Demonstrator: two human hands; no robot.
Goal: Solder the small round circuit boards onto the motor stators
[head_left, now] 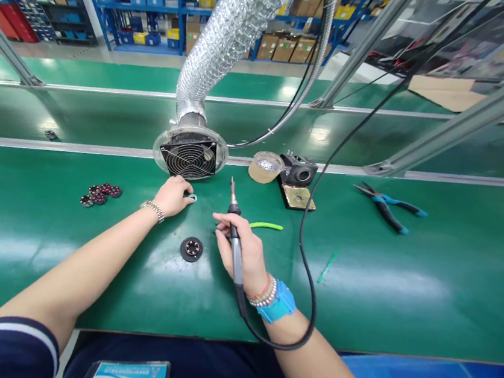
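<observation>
My right hand is wrapped round a soldering iron, its metal tip pointing up and away from me. Between the thumb and fingers of my left hand is a small pale ring-shaped piece, partly covered by the fingers. Nearer to me, between the two hands, a small round black part with a copper-coloured ring lies on the green bench. A lime-green curved handle shows beside my right hand, its other end hidden behind the fingers. Several similar round parts lie in a cluster to the left.
A fume extractor fan on a silver duct stands just beyond my left hand. Behind the iron are a round tub and an iron stand. Blue-handled pliers lie right. The iron's black cable loops over my right forearm.
</observation>
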